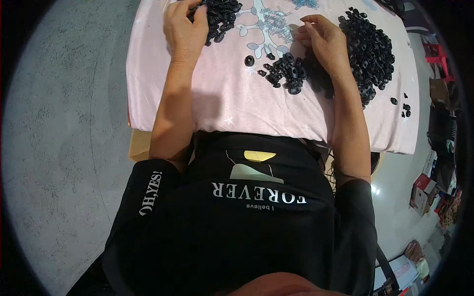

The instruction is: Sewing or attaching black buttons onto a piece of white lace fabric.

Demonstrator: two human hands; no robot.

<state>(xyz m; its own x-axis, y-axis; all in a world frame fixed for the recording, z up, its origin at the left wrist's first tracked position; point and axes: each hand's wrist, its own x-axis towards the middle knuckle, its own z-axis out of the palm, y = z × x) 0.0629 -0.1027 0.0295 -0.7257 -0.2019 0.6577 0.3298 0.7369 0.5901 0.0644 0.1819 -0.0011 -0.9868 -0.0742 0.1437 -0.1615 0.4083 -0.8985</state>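
My left hand is at the far left of the table, over a pile of small black plastic parts. Its fingertips run to the picture's top edge, so a part between them cannot be made out. My right hand hovers with bent fingers beside a scatter of thin, shiny small pieces; whether it pinches one is unclear. Under my right wrist a large heap of black parts spreads to the right. Between my arms lies a smaller cluster of black parts, with one round black part apart from it.
A pink patterned cloth covers the table. More shiny pieces lie at its far side, and a few stray black parts near the right edge. Boxes and a red plastic stool stand on the floor to the right.
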